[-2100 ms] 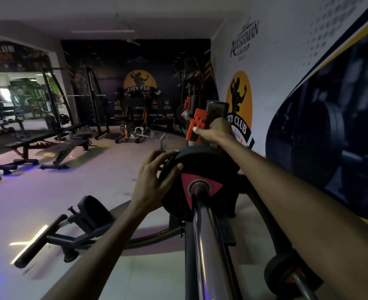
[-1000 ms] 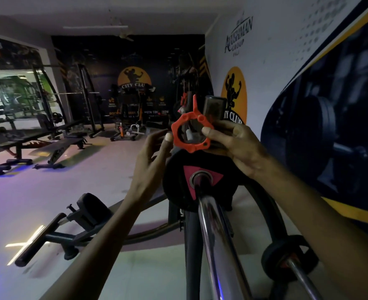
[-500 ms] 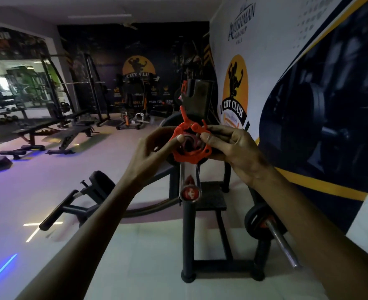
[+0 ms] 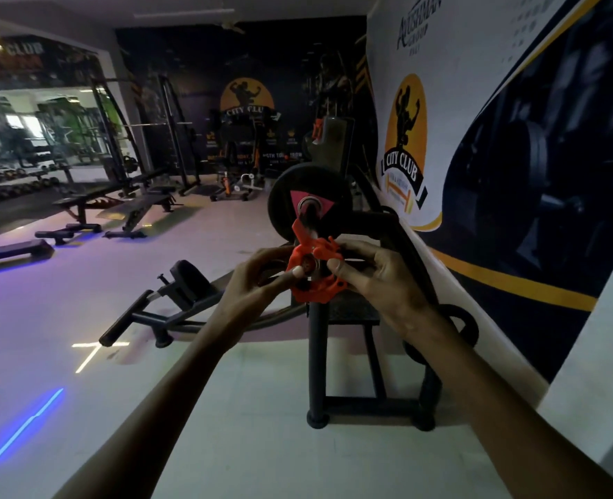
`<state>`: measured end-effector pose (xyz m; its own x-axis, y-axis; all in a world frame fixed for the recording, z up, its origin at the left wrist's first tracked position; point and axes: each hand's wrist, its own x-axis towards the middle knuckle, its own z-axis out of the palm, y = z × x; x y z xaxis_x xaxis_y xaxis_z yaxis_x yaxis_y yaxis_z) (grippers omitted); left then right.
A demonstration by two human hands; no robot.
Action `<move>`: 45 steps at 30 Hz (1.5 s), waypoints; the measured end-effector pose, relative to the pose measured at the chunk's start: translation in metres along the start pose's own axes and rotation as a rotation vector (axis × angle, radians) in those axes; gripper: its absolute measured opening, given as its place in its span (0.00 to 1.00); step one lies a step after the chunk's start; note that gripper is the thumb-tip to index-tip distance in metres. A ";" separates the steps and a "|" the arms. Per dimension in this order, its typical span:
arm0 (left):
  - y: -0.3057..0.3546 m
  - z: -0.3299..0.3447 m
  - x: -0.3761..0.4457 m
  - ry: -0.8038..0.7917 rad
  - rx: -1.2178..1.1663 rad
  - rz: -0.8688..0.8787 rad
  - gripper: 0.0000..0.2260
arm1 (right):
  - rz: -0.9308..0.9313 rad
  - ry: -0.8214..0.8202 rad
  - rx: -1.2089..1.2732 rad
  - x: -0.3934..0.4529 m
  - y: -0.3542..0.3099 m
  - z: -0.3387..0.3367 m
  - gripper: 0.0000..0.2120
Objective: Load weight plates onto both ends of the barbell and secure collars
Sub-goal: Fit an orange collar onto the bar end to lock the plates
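While both arms reach forward, the left hand (image 4: 258,279) and right hand (image 4: 377,279) pinch the orange collar (image 4: 314,273) at the barbell (image 4: 312,225) end.

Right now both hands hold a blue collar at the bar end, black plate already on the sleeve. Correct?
Not quite: the head view shows the collar is orange-red. Both the left hand and right hand do hold it, with the black plate already loaded.

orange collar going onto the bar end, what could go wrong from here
1. The orange collar sits at the tip of the barbell sleeve, well short of the black weight plate; clamped there, the plate could slide.
2. Its lever looks raised; left open, it may not grip.
3. Fingertips of the left hand and right hand wrap the ring and could get pinched.
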<state>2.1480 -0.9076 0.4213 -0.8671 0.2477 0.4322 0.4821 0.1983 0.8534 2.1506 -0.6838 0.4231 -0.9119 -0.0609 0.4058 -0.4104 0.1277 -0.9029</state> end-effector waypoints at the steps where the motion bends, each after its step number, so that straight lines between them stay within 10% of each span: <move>1: -0.002 0.001 -0.002 0.003 -0.011 -0.012 0.21 | -0.007 0.009 -0.023 0.000 0.005 0.001 0.19; 45: -0.116 -0.031 0.191 0.022 0.028 0.163 0.21 | -0.169 0.313 -0.345 0.175 0.092 0.019 0.14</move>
<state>1.9227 -0.9132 0.4135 -0.7797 0.2579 0.5706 0.6194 0.1840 0.7632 1.9531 -0.7011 0.4088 -0.7681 0.1843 0.6132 -0.4815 0.4650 -0.7429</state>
